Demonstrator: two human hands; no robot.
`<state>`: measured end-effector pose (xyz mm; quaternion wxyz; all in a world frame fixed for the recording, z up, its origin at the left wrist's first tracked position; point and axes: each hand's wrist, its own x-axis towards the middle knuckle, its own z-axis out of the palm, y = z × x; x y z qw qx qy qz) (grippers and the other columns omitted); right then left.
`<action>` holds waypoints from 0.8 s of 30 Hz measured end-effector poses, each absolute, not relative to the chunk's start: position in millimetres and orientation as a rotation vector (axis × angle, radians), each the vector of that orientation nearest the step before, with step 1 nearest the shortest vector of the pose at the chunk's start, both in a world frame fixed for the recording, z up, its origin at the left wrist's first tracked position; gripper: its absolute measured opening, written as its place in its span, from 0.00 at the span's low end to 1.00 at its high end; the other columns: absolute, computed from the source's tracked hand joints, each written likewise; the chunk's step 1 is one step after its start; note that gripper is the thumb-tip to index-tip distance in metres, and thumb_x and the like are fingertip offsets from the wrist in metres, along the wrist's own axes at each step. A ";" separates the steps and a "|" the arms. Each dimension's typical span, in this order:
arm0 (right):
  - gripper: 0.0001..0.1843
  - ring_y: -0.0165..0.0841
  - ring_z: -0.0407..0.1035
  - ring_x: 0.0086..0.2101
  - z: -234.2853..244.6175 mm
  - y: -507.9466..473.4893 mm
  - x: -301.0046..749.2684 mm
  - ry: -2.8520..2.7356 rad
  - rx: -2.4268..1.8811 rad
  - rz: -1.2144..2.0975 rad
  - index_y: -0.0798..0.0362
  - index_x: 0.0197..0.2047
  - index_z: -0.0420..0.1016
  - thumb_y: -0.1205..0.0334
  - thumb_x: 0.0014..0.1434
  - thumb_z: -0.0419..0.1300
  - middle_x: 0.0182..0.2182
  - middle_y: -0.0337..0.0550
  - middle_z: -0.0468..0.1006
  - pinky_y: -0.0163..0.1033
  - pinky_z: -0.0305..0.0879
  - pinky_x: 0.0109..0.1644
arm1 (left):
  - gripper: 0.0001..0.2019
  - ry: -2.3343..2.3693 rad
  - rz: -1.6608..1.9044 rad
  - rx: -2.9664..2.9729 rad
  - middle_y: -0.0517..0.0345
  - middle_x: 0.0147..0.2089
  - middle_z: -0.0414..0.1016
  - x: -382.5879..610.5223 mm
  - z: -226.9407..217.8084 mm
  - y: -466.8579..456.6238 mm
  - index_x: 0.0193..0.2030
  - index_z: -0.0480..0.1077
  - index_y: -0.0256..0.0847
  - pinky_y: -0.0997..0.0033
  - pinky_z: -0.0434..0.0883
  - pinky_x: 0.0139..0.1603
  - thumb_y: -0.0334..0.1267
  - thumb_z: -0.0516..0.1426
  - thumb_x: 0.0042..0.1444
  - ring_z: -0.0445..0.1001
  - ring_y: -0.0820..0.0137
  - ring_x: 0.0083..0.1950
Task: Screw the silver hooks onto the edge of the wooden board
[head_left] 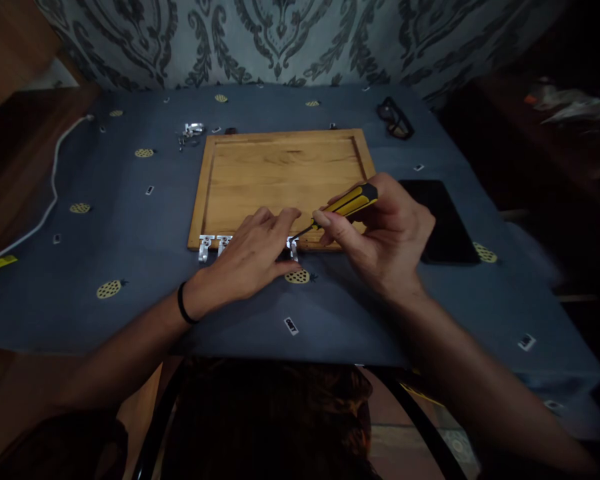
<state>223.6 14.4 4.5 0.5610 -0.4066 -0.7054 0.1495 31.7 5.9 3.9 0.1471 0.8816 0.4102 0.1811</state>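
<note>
A wooden board [280, 177] with a raised rim lies on the blue cloth-covered table [105, 240]. Several metal hooks [206, 245] hang along its near edge. My left hand [253, 257] rests flat on that edge, fingers stretched out, covering some of the hooks. My right hand [385, 233] is closed round a yellow-and-black screwdriver [350, 200]. The screwdriver's tip points down-left at a metal hook [293, 245] beside my left fingertips.
A black phone [443, 223] lies right of the board. Dark glasses [395, 119] sit at the back right. Loose metal parts [190, 132] lie at the back left. A white cable [55, 180] runs along the left side. Patterned wall behind.
</note>
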 end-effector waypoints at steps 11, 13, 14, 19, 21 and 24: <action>0.14 0.30 0.69 0.22 3.3 10.5 223.1 -1.649 -0.953 0.250 0.46 0.31 0.73 0.49 0.61 0.69 0.24 0.33 0.74 0.39 0.63 0.25 | 0.34 1.195 0.513 2.523 0.47 0.51 0.76 32.5 4.2 6.4 0.62 0.59 0.39 0.54 0.71 0.52 0.42 0.71 0.55 0.71 0.52 0.54; 0.12 0.31 0.70 0.22 1.0 9.9 222.7 -1.642 -0.951 0.244 0.46 0.32 0.74 0.50 0.60 0.69 0.24 0.33 0.74 0.39 0.64 0.26 | 0.34 1.195 0.525 2.525 0.48 0.52 0.76 32.4 3.3 6.6 0.62 0.59 0.40 0.54 0.71 0.52 0.42 0.71 0.54 0.71 0.52 0.54; 0.12 0.31 0.70 0.22 0.1 9.9 222.5 -1.635 -0.946 0.240 0.46 0.32 0.74 0.51 0.60 0.70 0.24 0.32 0.73 0.39 0.64 0.25 | 0.35 1.193 0.527 2.528 0.47 0.52 0.76 32.3 2.8 6.7 0.62 0.58 0.40 0.54 0.71 0.51 0.42 0.71 0.54 0.71 0.52 0.54; 0.11 0.30 0.71 0.23 -1.3 10.2 222.7 -1.627 -0.949 0.290 0.46 0.32 0.74 0.53 0.60 0.70 0.25 0.33 0.72 0.38 0.66 0.24 | 0.36 1.183 0.543 2.527 0.47 0.53 0.76 31.8 0.9 6.3 0.64 0.57 0.40 0.55 0.70 0.52 0.42 0.71 0.55 0.71 0.52 0.55; 0.10 0.30 0.71 0.23 -1.1 10.0 223.3 -1.637 -0.953 0.308 0.46 0.33 0.75 0.53 0.60 0.70 0.26 0.33 0.72 0.38 0.67 0.24 | 0.36 1.182 0.553 2.520 0.48 0.53 0.76 31.9 0.5 6.2 0.64 0.57 0.41 0.54 0.70 0.53 0.41 0.70 0.55 0.70 0.53 0.55; 0.09 0.31 0.72 0.23 -1.1 9.5 224.2 -1.647 -0.930 0.295 0.45 0.35 0.75 0.53 0.60 0.70 0.26 0.33 0.73 0.39 0.68 0.25 | 0.35 1.198 0.546 2.514 0.48 0.53 0.76 32.1 0.7 6.6 0.64 0.58 0.41 0.54 0.70 0.53 0.41 0.70 0.55 0.71 0.53 0.55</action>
